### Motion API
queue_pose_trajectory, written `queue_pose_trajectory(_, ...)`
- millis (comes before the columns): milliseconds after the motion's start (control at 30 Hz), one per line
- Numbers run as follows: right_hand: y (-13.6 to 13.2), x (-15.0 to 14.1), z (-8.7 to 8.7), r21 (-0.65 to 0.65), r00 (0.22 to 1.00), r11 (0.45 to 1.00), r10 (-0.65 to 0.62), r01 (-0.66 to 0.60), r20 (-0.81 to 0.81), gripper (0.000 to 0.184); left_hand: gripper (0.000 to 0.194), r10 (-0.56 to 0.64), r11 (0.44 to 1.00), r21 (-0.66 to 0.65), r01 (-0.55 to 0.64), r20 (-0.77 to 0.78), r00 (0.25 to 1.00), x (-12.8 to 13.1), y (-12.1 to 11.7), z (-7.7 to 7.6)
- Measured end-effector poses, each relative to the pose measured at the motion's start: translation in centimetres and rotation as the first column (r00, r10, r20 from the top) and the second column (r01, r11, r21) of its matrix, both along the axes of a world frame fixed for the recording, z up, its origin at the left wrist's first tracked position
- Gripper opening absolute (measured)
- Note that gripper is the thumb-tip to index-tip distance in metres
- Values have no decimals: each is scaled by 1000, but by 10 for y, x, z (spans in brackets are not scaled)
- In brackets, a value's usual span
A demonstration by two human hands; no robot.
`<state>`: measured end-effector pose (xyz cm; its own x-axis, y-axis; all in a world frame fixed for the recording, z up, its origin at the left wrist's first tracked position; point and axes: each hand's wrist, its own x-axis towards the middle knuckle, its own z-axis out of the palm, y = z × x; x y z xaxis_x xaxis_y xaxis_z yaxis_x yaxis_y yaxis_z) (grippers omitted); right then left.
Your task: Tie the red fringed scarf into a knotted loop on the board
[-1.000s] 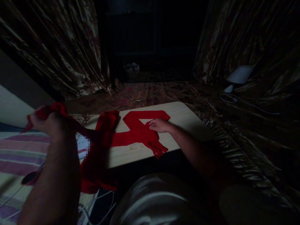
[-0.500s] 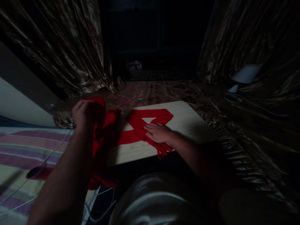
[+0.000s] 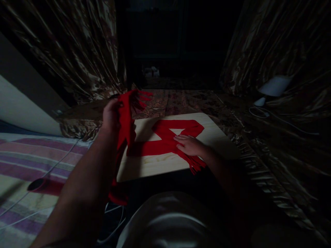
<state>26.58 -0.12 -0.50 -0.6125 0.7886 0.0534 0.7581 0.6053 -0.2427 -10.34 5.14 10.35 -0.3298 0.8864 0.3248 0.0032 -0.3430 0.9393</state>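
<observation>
A red fringed scarf [image 3: 165,144] lies folded and crossed on a pale wooden board [image 3: 155,165]. My right hand [image 3: 188,144] rests flat on the scarf where its bands cross, fingers stretched out. My left hand [image 3: 111,115] is raised above the board's left edge, closed around the scarf's other end, whose fringe [image 3: 139,96] sticks up to the right. More red cloth hangs down from that hand past the board's front left corner.
Shiny patterned curtains hang left and right, with a dark opening between. A striped blanket [image 3: 31,162] with white cables lies at the left. A white lamp [image 3: 274,88] and its cord sit at the right on patterned fabric.
My left hand has carried the scarf end from the far left up and rightward over the board's edge, the fringe now showing. My right hand went from a pinch to lying flat.
</observation>
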Motion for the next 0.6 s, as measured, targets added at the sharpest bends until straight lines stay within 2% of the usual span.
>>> queue_pose_trajectory(33, 0, 0, 0, 1, 1000, 1000, 4, -4, -2, 55, 22, -24, 995, -103, 16, -77, 997, 0, 7, -8)
queue_pose_trajectory(100, 0, 0, 0, 5, 1000, 1000, 14, -14, -2, 55, 33, -78, 977, -210, 38, -189, 979, 0, 16, -29)
queue_pose_trajectory(133, 0, 0, 0, 6, 1000, 1000, 18, -18, -1, 56, 39, -122, 962, -273, 20, -363, 924, 1, 17, -41)
queue_pose_trajectory(167, 0, 1, -1, 7, 1000, 1000, 22, -22, -2, 56, 41, -142, 952, -304, -24, -512, 847, 3, 17, -53)
queue_pose_trajectory(233, 0, 1, -2, 11, 1000, 1000, 25, -25, -11, 56, 41, -243, 928, -367, -68, -733, 635, 8, 10, -75)
queue_pose_trajectory(300, 1, 1, -3, 19, 999, 1000, 24, -23, -23, 55, 42, -305, 926, -369, -72, -849, 431, 14, 0, -91)
queue_pose_trajectory(333, 1, 1, -4, 22, 999, 1000, 22, -21, -27, 55, 41, -308, 931, -356, -75, -881, 359, 17, -5, -97)
queue_pose_trajectory(433, 3, 1, -6, 22, 1000, 1000, 15, -15, -28, 55, 36, -382, 917, -399, -22, -891, 244, 21, -16, -99)
queue_pose_trajectory(467, 3, 1, -6, 21, 1000, 1000, 13, -13, -25, 55, 34, -453, 888, -458, 24, -867, 206, 21, -18, -96)
queue_pose_trajectory(533, 3, 1, -6, 22, 1000, 1000, 13, -12, -22, 55, 31, -617, 785, -606, 127, -783, 81, 19, -18, -86)
queue_pose_trajectory(567, 3, 1, -6, 23, 1000, 1000, 15, -14, -21, 55, 28, -659, 744, -650, 155, -752, 11, 18, -18, -80)
queue_pose_trajectory(600, 3, 1, -6, 24, 1000, 1000, 19, -19, -22, 56, 24, -663, 736, -659, 155, -748, -32, 17, -17, -75)
